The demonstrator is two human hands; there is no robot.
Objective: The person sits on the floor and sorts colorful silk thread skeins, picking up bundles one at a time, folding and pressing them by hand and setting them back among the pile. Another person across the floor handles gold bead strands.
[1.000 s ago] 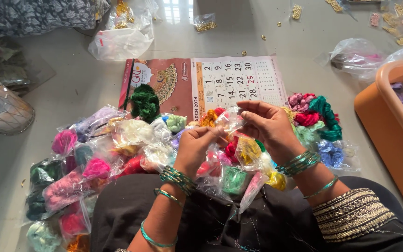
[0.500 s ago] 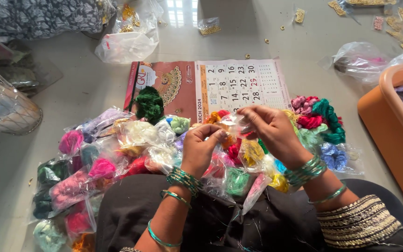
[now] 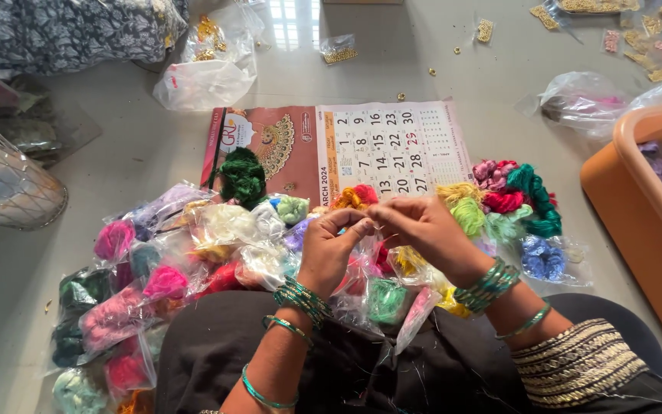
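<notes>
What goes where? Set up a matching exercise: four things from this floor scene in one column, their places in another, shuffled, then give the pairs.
Things:
1. dark green thread bundle
2. orange plastic tub
3. wire mesh basket
4. blue thread packet

Places:
A. far left edge of the floor
B. on the wall calendar's red left part
C. right edge of the view
D. just right of the right hand

Pairs: 1-B, 2-C, 3-A, 4-D
</notes>
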